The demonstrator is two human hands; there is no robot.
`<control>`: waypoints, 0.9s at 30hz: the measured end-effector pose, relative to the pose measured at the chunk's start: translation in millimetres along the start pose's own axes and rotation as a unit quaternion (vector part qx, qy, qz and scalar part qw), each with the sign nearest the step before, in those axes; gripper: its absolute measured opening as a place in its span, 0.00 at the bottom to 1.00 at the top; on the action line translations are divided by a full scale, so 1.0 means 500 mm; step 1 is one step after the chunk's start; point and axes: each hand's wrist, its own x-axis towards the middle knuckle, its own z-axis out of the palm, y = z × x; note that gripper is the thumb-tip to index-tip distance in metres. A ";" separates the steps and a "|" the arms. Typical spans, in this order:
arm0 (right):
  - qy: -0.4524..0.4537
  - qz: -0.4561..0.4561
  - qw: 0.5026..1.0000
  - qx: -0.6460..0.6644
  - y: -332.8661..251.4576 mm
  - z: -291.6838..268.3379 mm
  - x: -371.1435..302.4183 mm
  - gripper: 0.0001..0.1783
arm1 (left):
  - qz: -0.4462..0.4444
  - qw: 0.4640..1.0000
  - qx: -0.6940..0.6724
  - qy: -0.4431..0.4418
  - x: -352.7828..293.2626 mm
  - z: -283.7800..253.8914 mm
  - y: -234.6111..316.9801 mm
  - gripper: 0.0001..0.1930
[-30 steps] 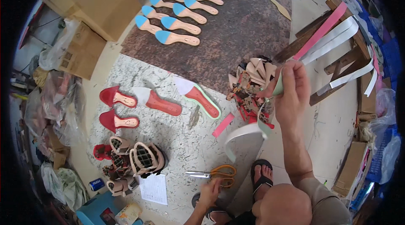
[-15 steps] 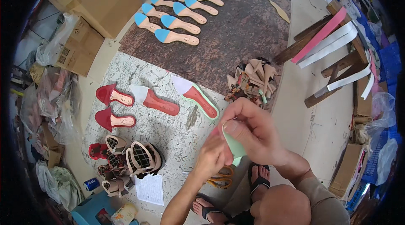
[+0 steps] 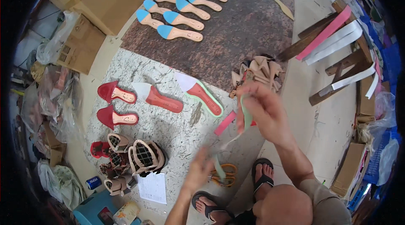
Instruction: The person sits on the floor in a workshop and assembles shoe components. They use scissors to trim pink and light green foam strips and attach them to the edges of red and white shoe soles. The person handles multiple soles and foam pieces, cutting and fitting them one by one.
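My right hand (image 3: 265, 113) is closed on a pale green strip (image 3: 246, 113), which hangs down from its fingers. A thin pale tail (image 3: 233, 142) trails from that strip toward my left hand (image 3: 197, 172). Motion smears the left fingers, and a second pale green piece (image 3: 218, 167) shows beside them; whether they grip it is unclear. Below that piece lie scissors (image 3: 228, 175) with orange handles. A pink strip (image 3: 225, 123) rests on the white speckled board (image 3: 181, 140). Farther off are a red insole with a green edge (image 3: 206, 100) and a red and white insole (image 3: 162, 100).
Two red slip-on shoe pieces (image 3: 118, 117) and several beige shoe uppers (image 3: 145, 157) stand at the left, above a written sheet (image 3: 152, 188). Blue-tipped insoles (image 3: 181, 34) line the dark board (image 3: 244, 22). Beige scraps (image 3: 263, 71) are heaped beyond my right hand. A wooden rack (image 3: 350, 67) holds strips.
My hands have come apart, the left moving down and left, the right slightly up and right. The green strip stays with the right hand. The pink strip has come into view.
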 end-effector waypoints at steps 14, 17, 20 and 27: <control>-0.436 0.167 0.880 0.086 0.019 0.069 -0.107 0.09 | -0.197 0.808 -0.366 0.418 0.500 -0.292 -0.247 0.15; -0.375 0.189 0.902 0.095 0.049 0.065 -0.120 0.10 | -0.119 0.832 -0.367 0.399 0.463 -0.265 -0.181 0.13; -0.294 0.211 0.932 0.035 0.039 0.068 -0.121 0.10 | -0.069 0.876 -0.295 0.375 0.398 -0.251 -0.094 0.10; -0.129 0.161 0.978 0.035 0.006 0.099 -0.112 0.08 | -0.053 0.898 -0.270 0.344 0.084 -0.267 0.183 0.11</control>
